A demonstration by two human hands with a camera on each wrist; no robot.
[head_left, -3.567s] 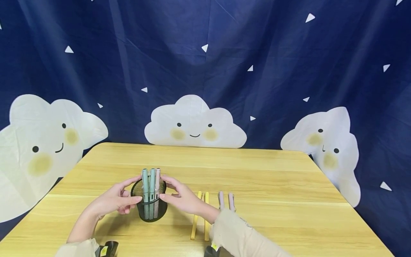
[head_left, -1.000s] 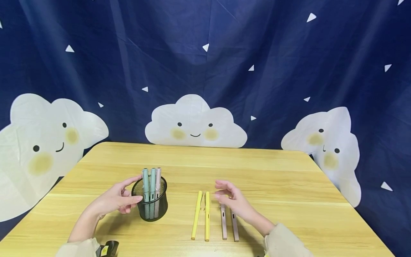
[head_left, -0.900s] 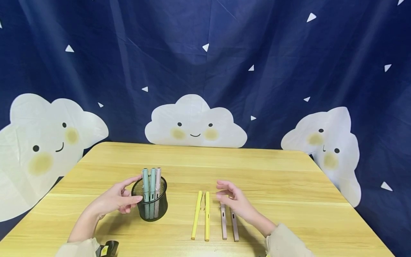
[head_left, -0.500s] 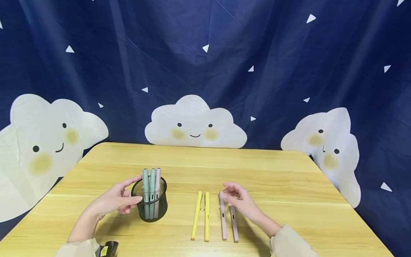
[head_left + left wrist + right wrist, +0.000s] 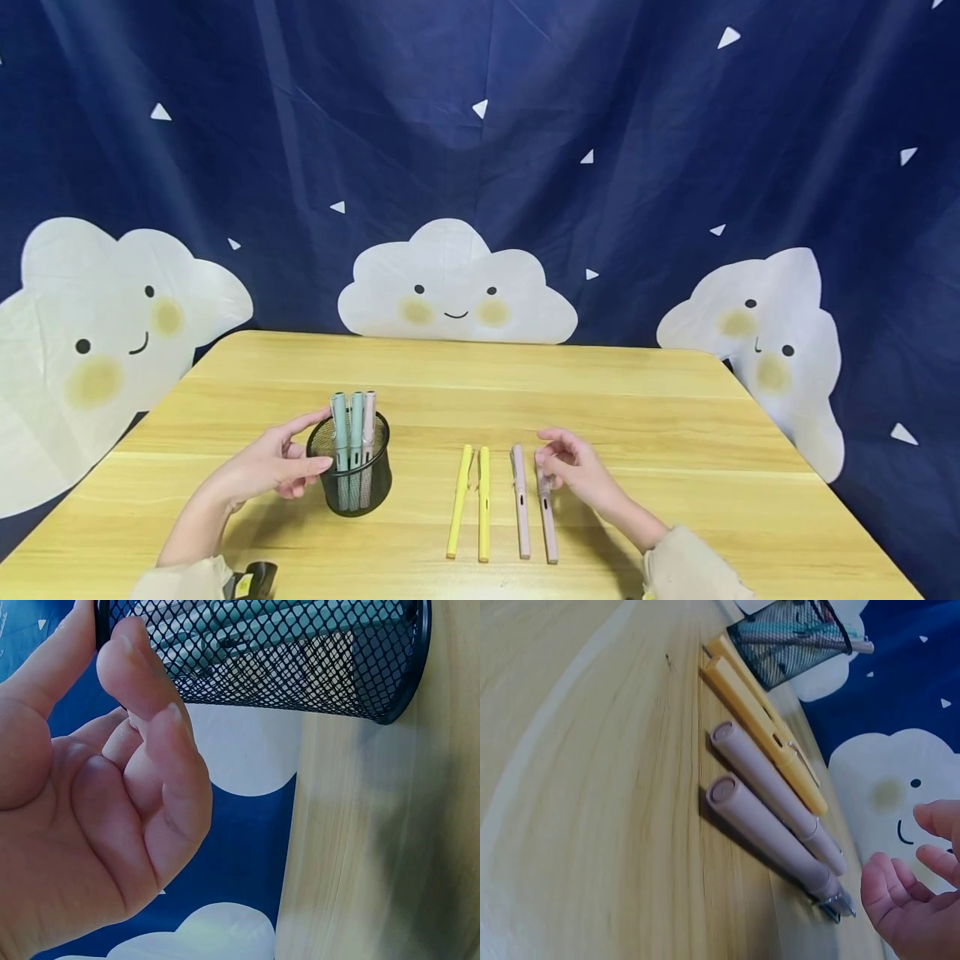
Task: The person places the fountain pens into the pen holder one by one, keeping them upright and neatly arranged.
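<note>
My left hand (image 5: 258, 467) holds a black mesh pen holder (image 5: 377, 490) by its near-left side, forefinger at the rim and thumb across the front. Two teal pens (image 5: 340, 421) and a pale pink pen (image 5: 370, 421) stand in it, caps up. My right hand (image 5: 588, 479) hovers at the cap end of the rightmost lilac pen (image 5: 549, 527), fingers loosely bent. In the right wrist view its fingertips (image 5: 877, 881) are beside that pen's clip end, with a gap between. A second lilac pen (image 5: 522, 517) lies parallel to its left.
Two yellow pens (image 5: 483, 517) lie between the holder and the lilac pens, clips toward the far side. All rest on a wooden table (image 5: 637, 400). Behind it hangs a dark blue curtain (image 5: 637, 108) printed with smiling clouds. A black wrist device (image 5: 258, 579) shows below my left sleeve.
My right hand has let go of the pen holder's rim and moved right, past the yellow pens and the first lilac pen, to the rightmost one. My left hand has stayed put.
</note>
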